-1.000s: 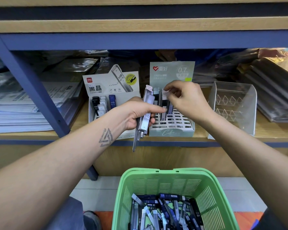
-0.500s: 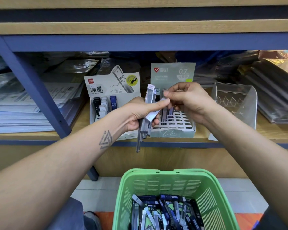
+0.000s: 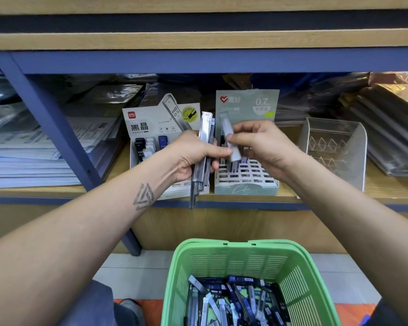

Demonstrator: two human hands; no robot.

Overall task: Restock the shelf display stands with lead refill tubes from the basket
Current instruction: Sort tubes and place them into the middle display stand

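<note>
Hidden: I can't see the green stand (image 3: 245, 175) slots behind my hands.
Left hand (image 3: 193, 158): fingers grip a clear tube bundle (image 3: 201, 161).
Right hand (image 3: 264, 147): fingers pinch one grey tube (image 3: 230, 140).

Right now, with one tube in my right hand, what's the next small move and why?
Probably lower the single tube in your right hand into an open slot of the green 0.7 stand; it hangs just above the grid, and your left hand holds more.

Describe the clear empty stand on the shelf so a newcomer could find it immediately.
Start at the wooden shelf above the green basket. Right of the pale green 0.7 display stand sits the clear plastic stand. Unlike both printed card stands, it is see-through, bears no printing, and its diamond-shaped slots look empty.
</note>
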